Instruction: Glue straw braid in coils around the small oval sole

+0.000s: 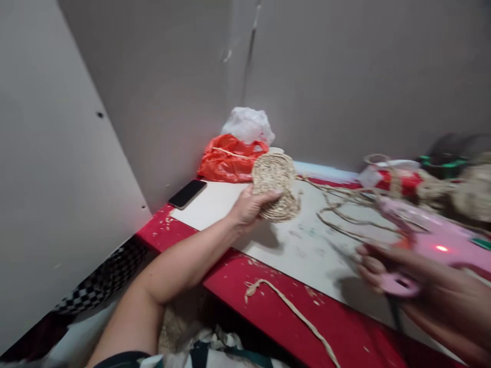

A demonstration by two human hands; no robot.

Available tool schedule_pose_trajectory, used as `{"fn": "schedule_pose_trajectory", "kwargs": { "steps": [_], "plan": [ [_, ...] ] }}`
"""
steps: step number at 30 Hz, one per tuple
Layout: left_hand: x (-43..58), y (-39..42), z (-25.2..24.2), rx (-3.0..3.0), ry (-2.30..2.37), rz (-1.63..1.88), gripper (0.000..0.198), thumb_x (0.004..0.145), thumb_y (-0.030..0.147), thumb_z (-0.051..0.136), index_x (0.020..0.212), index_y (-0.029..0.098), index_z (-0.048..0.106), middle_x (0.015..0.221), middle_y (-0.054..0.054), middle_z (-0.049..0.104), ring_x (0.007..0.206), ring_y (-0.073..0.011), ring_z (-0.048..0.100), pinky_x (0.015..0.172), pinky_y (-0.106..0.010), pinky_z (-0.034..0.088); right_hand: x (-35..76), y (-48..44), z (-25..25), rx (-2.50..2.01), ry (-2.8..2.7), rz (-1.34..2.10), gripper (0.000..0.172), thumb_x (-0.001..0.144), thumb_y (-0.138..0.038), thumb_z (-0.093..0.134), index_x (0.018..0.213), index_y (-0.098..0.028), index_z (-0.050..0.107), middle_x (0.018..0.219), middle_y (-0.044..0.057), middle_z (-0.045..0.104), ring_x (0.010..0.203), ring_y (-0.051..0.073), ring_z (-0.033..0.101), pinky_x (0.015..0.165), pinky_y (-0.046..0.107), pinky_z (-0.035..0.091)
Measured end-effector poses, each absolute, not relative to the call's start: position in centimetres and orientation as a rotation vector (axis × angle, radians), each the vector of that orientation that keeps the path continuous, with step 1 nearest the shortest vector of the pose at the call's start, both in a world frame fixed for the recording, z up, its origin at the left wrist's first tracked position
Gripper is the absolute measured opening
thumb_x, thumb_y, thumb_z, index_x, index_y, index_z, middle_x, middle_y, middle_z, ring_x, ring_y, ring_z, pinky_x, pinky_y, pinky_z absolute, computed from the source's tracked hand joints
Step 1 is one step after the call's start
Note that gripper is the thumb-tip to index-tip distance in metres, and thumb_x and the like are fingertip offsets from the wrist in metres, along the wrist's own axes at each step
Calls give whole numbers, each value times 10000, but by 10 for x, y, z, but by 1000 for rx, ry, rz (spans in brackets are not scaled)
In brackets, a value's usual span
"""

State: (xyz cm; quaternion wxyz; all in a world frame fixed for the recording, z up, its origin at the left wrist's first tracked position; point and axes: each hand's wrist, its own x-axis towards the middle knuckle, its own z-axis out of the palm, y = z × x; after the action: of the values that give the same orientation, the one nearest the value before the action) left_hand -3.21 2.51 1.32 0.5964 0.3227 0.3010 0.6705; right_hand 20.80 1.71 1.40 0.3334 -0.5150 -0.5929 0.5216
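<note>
My left hand (251, 209) grips a coiled straw-rope piece (273, 176) by its lower left side, thumb across the front. The piece is shaped like two joined rounds and is held above the white board (215, 202). A loose cord end sticks out at its right side. On the right, my right hand (429, 291) is closed around pink-handled scissors (399, 284); motion smears the blade, which points toward the board. Just behind that hand is a pink glue gun (429, 240) with a red light glowing.
Straw cords (345, 217) trail over the board; another strand (295, 309) lies on the red table edge (238, 271). At the back are a phone (187, 194), a red plastic bag (226, 163) and a white bag (249, 125). Cord bundles (475, 191) sit far right. Grey walls enclose the corner.
</note>
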Motion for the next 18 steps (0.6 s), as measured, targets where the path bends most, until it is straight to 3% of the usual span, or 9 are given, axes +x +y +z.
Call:
{"fn": "schedule_pose_trajectory", "kwargs": {
  "steps": [2, 5, 10, 18],
  "plan": [
    [-30, 24, 14, 740, 662, 1533, 419, 561, 144, 782, 951, 159, 629, 923, -70, 736, 894, -218, 685, 805, -312, 515, 192, 16, 21, -1173, -1321, 1479, 322, 722, -433, 649, 506, -251, 494, 528, 13, 372, 476, 157, 405, 477, 367, 386],
    [-28, 26, 16, 816, 744, 1537, 527, 564, 151, 795, 1058, 157, 614, 911, -55, 730, 865, -215, 684, 804, -327, 529, 176, 25, 28, -1058, -1230, 1434, 243, 673, -346, 716, 585, -188, 554, 565, 16, 524, 540, 131, 491, 545, 295, 414],
    [-22, 22, 17, 863, 792, 1485, 478, 627, 177, 785, 1067, 154, 601, 954, -68, 721, 807, -194, 683, 741, -306, 541, 159, 34, 21, -843, -1176, 1526, 282, 641, -320, 769, 767, -174, 563, 622, -32, 583, 550, 114, 557, 574, 259, 438],
    [-15, 19, 10, 882, 800, 1396, 457, 681, 182, 768, 1098, 147, 585, 988, -92, 722, 804, -205, 693, 758, -313, 540, 150, 38, 11, -821, -1348, 1461, 244, 716, -344, 737, 732, -153, 584, 571, -35, 547, 514, 89, 487, 521, 240, 362]
  ]
}}
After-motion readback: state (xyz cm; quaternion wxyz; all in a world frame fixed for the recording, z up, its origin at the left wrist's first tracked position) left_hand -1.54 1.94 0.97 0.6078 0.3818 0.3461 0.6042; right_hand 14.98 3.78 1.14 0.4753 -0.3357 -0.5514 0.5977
